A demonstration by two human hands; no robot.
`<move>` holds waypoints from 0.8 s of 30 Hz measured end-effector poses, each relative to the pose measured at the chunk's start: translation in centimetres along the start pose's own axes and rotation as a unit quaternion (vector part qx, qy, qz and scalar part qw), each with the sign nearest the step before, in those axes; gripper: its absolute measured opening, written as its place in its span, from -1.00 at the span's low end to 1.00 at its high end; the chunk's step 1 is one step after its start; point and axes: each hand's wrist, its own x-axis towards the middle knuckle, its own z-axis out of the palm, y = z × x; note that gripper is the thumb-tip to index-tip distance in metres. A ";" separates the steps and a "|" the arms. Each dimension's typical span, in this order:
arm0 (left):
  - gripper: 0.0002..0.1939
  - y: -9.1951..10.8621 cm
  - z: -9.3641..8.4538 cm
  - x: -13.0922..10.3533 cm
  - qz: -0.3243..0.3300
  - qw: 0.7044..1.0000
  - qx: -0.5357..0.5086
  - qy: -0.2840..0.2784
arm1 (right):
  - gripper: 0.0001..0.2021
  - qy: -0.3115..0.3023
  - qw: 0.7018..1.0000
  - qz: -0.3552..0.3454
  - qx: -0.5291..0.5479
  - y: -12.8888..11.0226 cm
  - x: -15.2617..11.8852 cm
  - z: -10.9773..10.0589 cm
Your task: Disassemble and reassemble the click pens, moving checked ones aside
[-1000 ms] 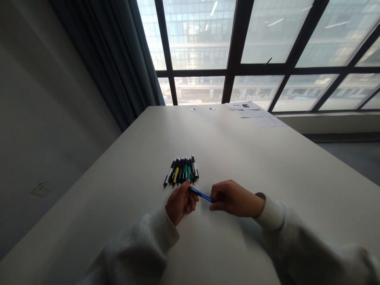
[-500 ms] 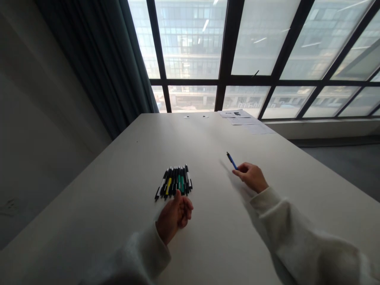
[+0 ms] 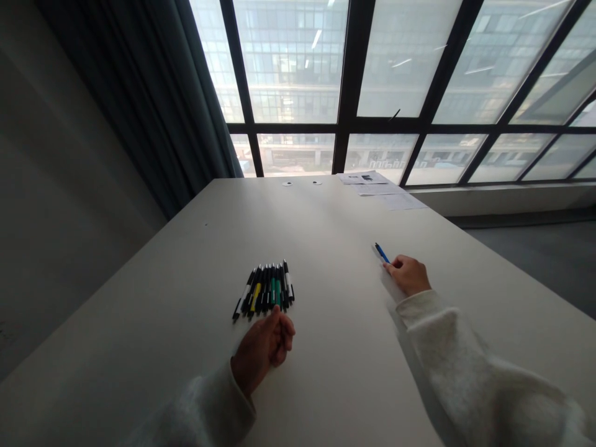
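A blue pen [image 3: 381, 252] with a dark end is pinched in my right hand [image 3: 408, 275], low over the right part of the white table. Left of it, several pens [image 3: 272, 288] lie side by side in a row, mostly black, with white, yellow and green barrels among them. At the near end of that row rests my left hand [image 3: 266, 346], its fingers curled in and its thumb pointing at the pens. Nothing shows in the left hand. Whether the thumb touches a pen I cannot tell.
Sheets of printed paper [image 3: 372, 184] lie at the table's far right corner. Two small round fittings [image 3: 317, 183] sit at the far edge of the white table [image 3: 153, 310]. A dark curtain [image 3: 153, 112] hangs on the left, and windows stand behind.
My right hand has moved to the right and lower with the blue pen, closer to the tabletop. The left hand keeps its place by the row; the view has shifted slightly.
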 end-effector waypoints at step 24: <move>-0.38 0.3 0.1 -0.1 0.000 1.000 0.002 0.006 | -0.79 -0.038 0.997 0.029 -0.067 -0.5 0.3 -0.1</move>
